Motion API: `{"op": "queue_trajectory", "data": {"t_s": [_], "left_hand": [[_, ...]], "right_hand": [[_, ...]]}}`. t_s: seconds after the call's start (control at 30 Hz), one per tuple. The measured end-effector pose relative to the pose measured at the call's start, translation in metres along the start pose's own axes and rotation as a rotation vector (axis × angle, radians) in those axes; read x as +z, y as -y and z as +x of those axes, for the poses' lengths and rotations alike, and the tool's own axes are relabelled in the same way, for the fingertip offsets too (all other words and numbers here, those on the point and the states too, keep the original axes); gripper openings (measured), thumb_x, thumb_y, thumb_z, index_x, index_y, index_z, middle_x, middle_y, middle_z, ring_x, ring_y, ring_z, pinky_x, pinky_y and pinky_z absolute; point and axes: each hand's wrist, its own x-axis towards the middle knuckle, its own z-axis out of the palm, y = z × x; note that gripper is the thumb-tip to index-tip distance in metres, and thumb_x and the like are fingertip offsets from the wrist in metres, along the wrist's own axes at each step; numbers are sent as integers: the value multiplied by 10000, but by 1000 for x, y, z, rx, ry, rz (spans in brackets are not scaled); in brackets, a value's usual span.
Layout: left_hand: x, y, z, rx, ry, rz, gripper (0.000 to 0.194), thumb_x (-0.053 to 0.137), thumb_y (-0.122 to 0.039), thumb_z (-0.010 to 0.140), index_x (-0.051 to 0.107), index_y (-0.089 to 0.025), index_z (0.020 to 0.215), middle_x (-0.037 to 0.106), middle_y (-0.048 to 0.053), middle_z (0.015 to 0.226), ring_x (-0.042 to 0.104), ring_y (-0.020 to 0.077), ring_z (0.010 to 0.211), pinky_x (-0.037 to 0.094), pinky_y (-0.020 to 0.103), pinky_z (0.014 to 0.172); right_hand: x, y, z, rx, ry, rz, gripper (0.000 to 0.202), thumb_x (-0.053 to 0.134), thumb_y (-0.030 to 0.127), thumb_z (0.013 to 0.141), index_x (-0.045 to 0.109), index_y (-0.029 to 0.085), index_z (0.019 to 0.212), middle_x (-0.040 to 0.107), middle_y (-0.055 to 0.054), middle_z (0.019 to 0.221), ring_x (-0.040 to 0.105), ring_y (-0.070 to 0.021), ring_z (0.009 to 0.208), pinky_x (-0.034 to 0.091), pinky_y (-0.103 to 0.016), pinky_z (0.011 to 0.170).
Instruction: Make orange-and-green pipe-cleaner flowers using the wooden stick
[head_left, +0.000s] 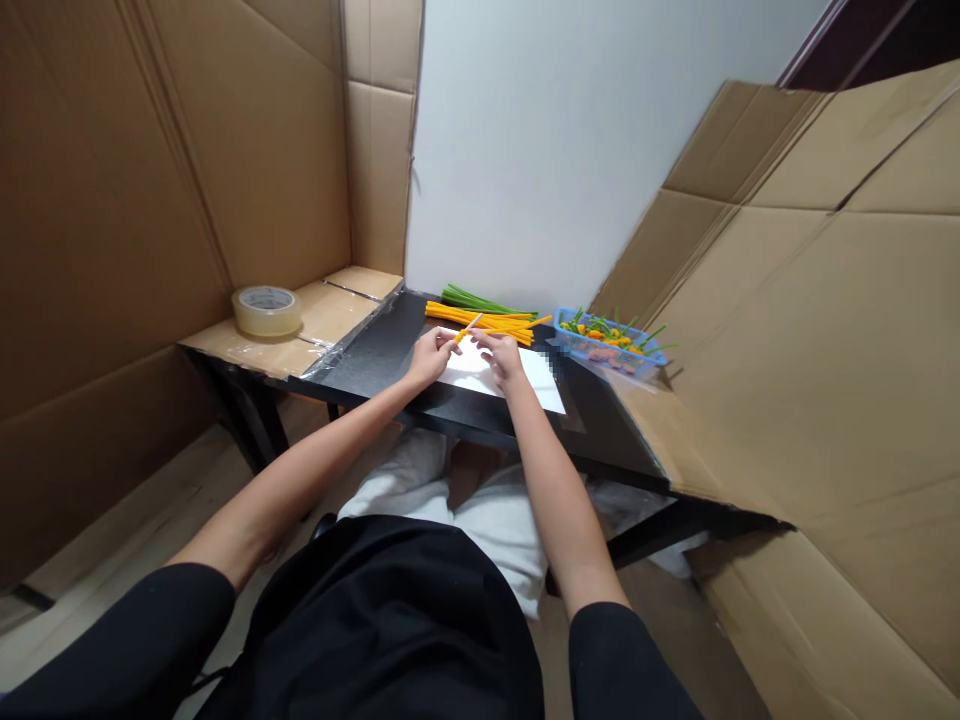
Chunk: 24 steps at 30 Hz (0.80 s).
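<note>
Over a white sheet (544,385), my left hand (429,360) pinches a thin pale stick (475,321) with a yellow pipe cleaner (460,337) coiled round it. The stick points up and to the right. Close beside it, my right hand (499,358) has its thumb and fingers bent together at the loose length of the same yellow pipe cleaner. Behind both hands lies a bundle of straight yellow pipe cleaners (517,331), and behind that a bundle of green pipe cleaners (480,299).
A blue plastic basket (574,347) with several yellow and green twisted pieces stands at the table's right. On cardboard at the left sits a roll of clear tape (266,312). Cardboard panels (810,300) rise on both sides, with a pale wall (525,150) behind the black table (360,345).
</note>
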Motion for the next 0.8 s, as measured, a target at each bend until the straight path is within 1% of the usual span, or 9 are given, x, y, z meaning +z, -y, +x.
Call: {"op": "queue_trajectory", "data": {"t_s": [0.03, 0.1, 0.23, 0.4, 0.47, 0.53, 0.63, 0.7, 0.8], "left_hand": [[2, -1, 0, -36, 16, -64, 53, 649, -131, 793, 603, -151, 809, 687, 8, 638, 539, 95, 528, 382, 216, 562], [4, -4, 0, -73, 54, -124, 96, 687, -183, 776, 607, -143, 809, 684, 16, 631, 486, 79, 487, 357, 210, 521], [3, -10, -3, -115, 120, -170, 183, 731, -243, 731, 618, -131, 822, 688, 37, 655, 464, 66, 483, 342, 200, 497], [0, -14, -5, -144, 200, -186, 186, 719, -251, 685, 600, -139, 771, 664, 26, 621, 412, 61, 449, 283, 201, 457], [-2, -14, -5, -114, 219, -166, 158, 691, -242, 683, 586, -146, 751, 645, 11, 589, 408, 67, 450, 284, 206, 464], [-5, -14, -7, 4, 248, -53, 120, 656, -240, 703, 594, -150, 752, 646, 10, 589, 451, 86, 486, 320, 215, 498], [-10, -15, -12, 292, 276, 273, 92, 606, -247, 756, 609, -156, 741, 669, 21, 646, 531, 117, 569, 377, 232, 566], [-13, -16, -16, 451, 278, 480, 108, 599, -256, 781, 608, -163, 726, 667, 20, 661, 542, 122, 573, 382, 240, 578], [-12, -18, -20, 603, 323, 752, 117, 609, -270, 816, 624, -172, 755, 686, 32, 704, 586, 142, 605, 392, 250, 599]], "right_hand": [[-1, 0, 1, 45, 3, 23, 286, 842, 433, 576, 729, 201, 699, 683, -13, 740, 539, -141, 729, 380, -254, 617], [-4, 1, 2, 145, 15, 71, 277, 834, 437, 600, 704, 207, 684, 667, -12, 737, 516, -128, 692, 358, -243, 578], [-9, 0, 5, 307, 35, 137, 228, 820, 368, 652, 659, 209, 678, 619, -2, 692, 478, -115, 623, 331, -233, 526], [-12, -2, 6, 398, 41, 176, 115, 747, 244, 726, 637, 214, 716, 588, 7, 674, 466, -108, 583, 316, -229, 496], [-15, -1, 6, 411, 55, 179, 88, 718, 199, 737, 632, 210, 721, 588, 9, 672, 480, -106, 585, 326, -227, 501], [-19, 1, 6, 415, 78, 169, 87, 713, 175, 729, 633, 204, 713, 592, 9, 665, 495, -107, 590, 337, -229, 507], [-28, 5, 5, 391, 112, 129, 104, 756, 189, 699, 652, 195, 700, 599, 13, 641, 489, -104, 575, 327, -235, 500], [-34, 7, 5, 357, 128, 87, 148, 813, 199, 643, 676, 186, 697, 622, 11, 643, 495, -102, 574, 329, -243, 506], [-39, 7, 5, 290, 124, 12, 264, 890, 181, 514, 715, 173, 711, 689, -10, 693, 568, -125, 638, 382, -260, 571]]}}
